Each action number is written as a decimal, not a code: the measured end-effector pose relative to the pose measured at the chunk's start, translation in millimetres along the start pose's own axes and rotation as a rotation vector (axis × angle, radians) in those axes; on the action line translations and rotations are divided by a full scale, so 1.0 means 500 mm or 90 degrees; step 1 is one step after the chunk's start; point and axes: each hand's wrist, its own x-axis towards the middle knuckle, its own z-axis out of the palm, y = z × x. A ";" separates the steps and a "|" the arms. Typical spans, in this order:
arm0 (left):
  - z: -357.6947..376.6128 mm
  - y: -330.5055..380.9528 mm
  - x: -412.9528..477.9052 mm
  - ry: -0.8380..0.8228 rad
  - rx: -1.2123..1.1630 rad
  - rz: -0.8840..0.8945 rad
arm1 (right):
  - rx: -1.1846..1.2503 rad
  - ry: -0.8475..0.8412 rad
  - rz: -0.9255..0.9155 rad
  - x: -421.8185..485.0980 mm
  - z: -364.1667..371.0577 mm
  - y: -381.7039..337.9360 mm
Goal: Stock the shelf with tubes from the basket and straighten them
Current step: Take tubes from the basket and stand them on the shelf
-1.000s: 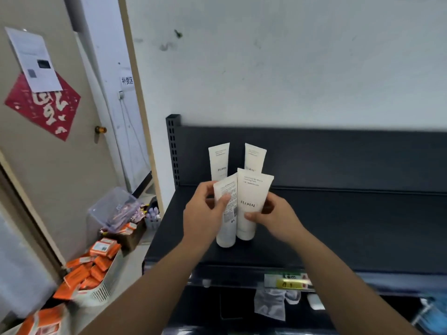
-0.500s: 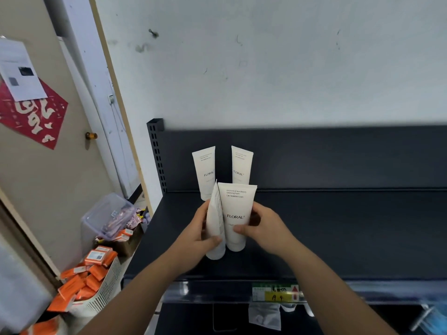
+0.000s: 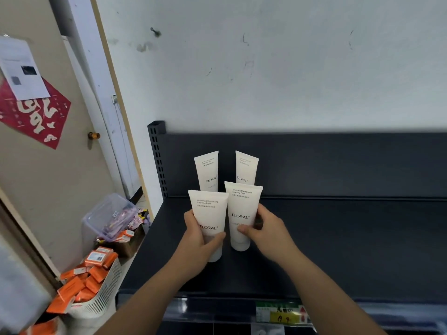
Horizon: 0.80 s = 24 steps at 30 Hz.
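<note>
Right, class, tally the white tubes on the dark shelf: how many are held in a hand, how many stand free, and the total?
Held tubes: 2 (front left tube in the left hand, front right tube in the right hand)
Free-standing tubes: 2 (back left tube, back right tube)
Total: 4

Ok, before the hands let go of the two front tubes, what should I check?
1. Left hand grips the front left tube: ok.
2. Right hand grips the front right tube: ok.
3. Both FLORAL labels face forward: ok.
4. Front pair in line: not ok, left one sits nearer the edge.
5. Caps seated flat on the shelf: cannot tell.
6. Back left tube and back right tube standing: ok.
</note>
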 end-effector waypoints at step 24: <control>0.049 -0.055 0.175 0.145 0.114 -0.129 | -0.084 0.030 0.154 0.109 0.016 0.016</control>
